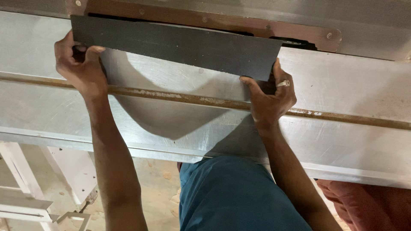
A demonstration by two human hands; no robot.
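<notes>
Teal trousers (239, 196) below scratched metal table (342, 141), sandy floor (158, 175) beneath.

Single head-worn view, aimed steeply down and slightly forward — close in, over the near edge of the metal counter (342, 149). Counter across the upper two-thirds of the frame; floor (158, 175) at bottom left. No second view.

Soft warm light, dull sheen on metal table (351, 98), dark shadow beneath sheet (180, 45) (sharp focus)
</notes>
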